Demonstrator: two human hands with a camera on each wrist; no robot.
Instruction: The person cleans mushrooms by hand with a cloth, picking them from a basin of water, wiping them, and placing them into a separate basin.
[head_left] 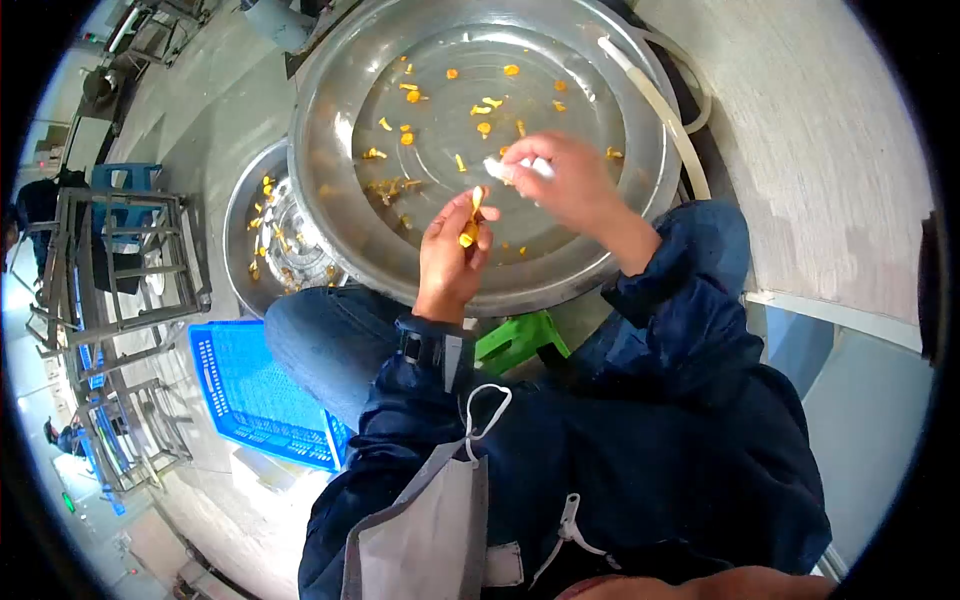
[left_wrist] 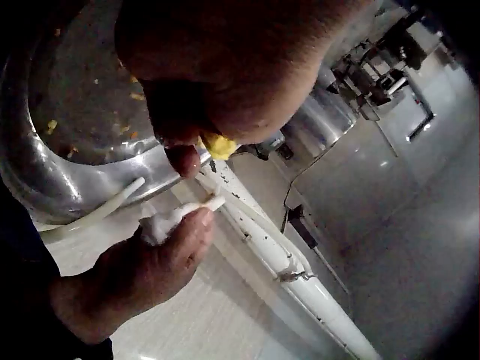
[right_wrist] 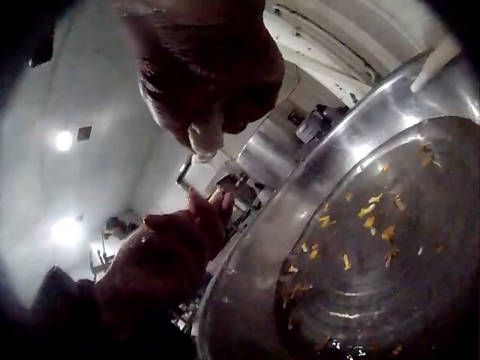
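Note:
Over a large metal basin (head_left: 325, 130), my left hand (head_left: 445, 265) pinches a small yellow mushroom (head_left: 467, 238), its pale stem pointing up between the fingertips. The yellow cap also shows below the fingers in the left wrist view. My right hand (head_left: 580, 185), just to the right, grips a wad of white cloth (head_left: 541, 167). A white end of the wad sticks out toward the left hand, a short gap from the mushroom. Several loose yellow mushrooms (head_left: 484, 129) lie scattered in the water inside the basin.
A smaller metal basin (head_left: 240, 235) with more yellow pieces stands at the left. A pale hose (head_left: 665, 110) hangs over the large basin's right rim. Near my legs are a blue plastic basket (head_left: 265, 390) and a green stool (head_left: 520, 340). Metal racks (head_left: 120, 260) stand farther left.

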